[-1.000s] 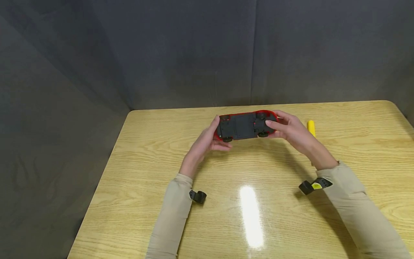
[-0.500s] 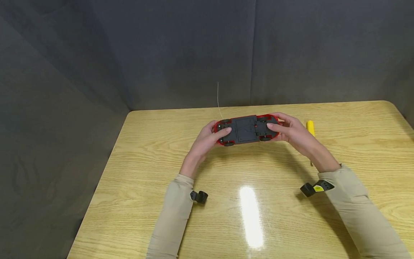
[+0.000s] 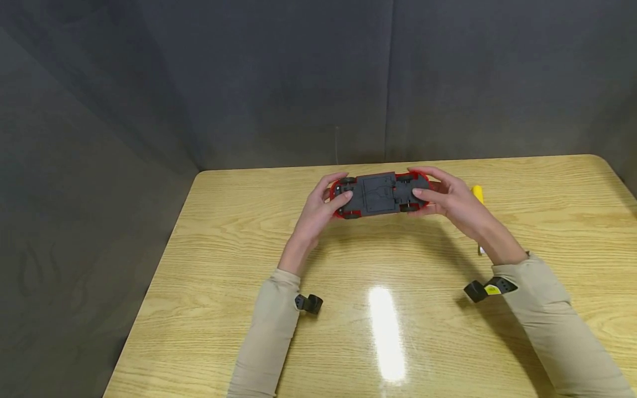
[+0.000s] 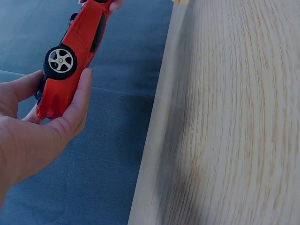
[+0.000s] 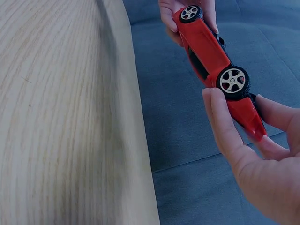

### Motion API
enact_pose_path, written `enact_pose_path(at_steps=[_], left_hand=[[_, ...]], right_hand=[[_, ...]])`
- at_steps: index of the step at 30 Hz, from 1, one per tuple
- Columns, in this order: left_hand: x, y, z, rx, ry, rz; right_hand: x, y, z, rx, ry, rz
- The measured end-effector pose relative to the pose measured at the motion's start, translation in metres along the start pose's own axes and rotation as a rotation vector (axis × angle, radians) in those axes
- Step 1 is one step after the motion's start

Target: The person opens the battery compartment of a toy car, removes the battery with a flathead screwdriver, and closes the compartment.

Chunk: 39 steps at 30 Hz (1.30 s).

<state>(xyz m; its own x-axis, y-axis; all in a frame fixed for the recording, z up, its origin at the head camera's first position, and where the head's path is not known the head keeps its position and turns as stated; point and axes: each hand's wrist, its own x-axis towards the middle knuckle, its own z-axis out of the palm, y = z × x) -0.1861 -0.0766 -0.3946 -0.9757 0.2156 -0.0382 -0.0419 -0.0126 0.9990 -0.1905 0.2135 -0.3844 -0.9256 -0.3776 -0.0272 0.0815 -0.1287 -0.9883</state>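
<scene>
A red toy car (image 3: 379, 193) is held up over the far part of the table, its black underside with a panel facing the head camera. My left hand (image 3: 318, 207) grips the left end, thumb on the underside and fingers around the body. At the other end my right hand (image 3: 450, 200) grips it the same way, thumb pressed on the underside. Both wrist views show the red side of the car and its silver-spoked wheels, one wheel (image 4: 60, 62) close to my left fingers and another wheel (image 5: 232, 81) by my right fingertips.
A yellow-handled screwdriver-like tool (image 3: 478, 193) lies on the wooden table (image 3: 224, 265), partly hidden behind my right wrist. A dark curtain (image 3: 278, 83) hangs behind the table's far edge. A thin pale antenna-like line (image 3: 336, 145) rises above the car's left end.
My left thumb has moved from the car's end onto its underside. The car has tipped slightly, dipping and then rising a little. My right hand keeps its grip.
</scene>
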Motion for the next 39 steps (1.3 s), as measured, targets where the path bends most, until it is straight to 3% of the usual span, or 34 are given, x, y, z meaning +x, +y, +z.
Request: enact_pose_path(at_steps=[13, 28, 39], left_hand=[[-0.001, 0.002, 0.008, -0.045, 0.058, -0.007], [0.0, -0.003, 0.007, -0.057, 0.063, 0.001], [0.003, -0.008, 0.011, -0.135, 0.048, -0.01]], right_hand=[[-0.005, -0.01, 0.009, -0.209, 0.078, -0.035], [-0.002, -0.001, 0.011, -0.138, 0.155, -0.058], [0.002, 0.002, 0.018, -0.137, 0.213, -0.063]])
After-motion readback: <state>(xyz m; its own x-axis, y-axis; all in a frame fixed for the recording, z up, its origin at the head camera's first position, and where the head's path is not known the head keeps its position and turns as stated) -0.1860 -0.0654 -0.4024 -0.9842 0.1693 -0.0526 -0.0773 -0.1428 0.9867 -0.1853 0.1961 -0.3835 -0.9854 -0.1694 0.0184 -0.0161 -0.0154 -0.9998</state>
